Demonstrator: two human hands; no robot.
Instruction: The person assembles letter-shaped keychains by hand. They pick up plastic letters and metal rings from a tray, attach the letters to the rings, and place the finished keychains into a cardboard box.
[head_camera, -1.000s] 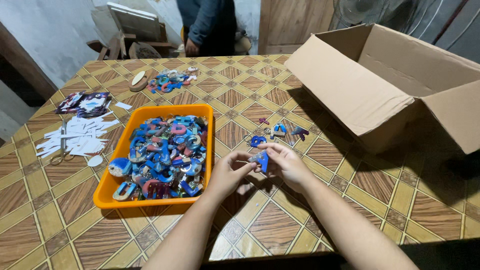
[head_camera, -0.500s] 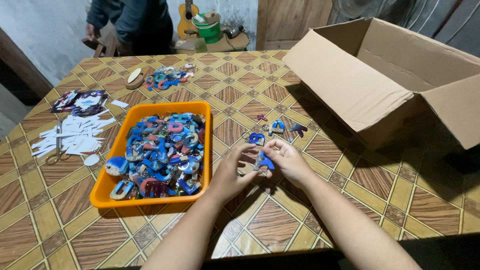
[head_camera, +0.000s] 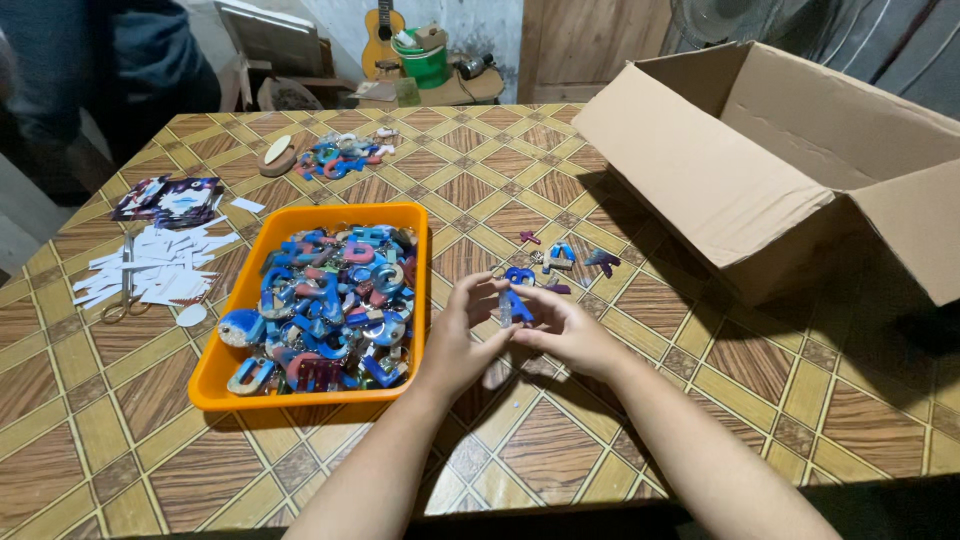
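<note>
My left hand (head_camera: 468, 335) and my right hand (head_camera: 567, 327) meet just above the table, right of the orange tray (head_camera: 407, 377). Between their fingertips they pinch one small blue keychain piece (head_camera: 514, 305). The tray is heaped with several blue, pink and silver keychain pieces (head_camera: 325, 305). A few loose pieces (head_camera: 556, 258) lie on the table just beyond my hands.
A large open cardboard box (head_camera: 770, 165) lies on its side at the right. White paper cut-outs (head_camera: 155, 268) with scissors (head_camera: 125, 296) and a printed sheet (head_camera: 167, 199) are at the left. Another small pile of pieces (head_camera: 337, 155) sits far back. A person (head_camera: 95, 70) stands at the far left.
My hands have stayed close together on the blue piece, shifting slightly. The person at the back has moved to the left.
</note>
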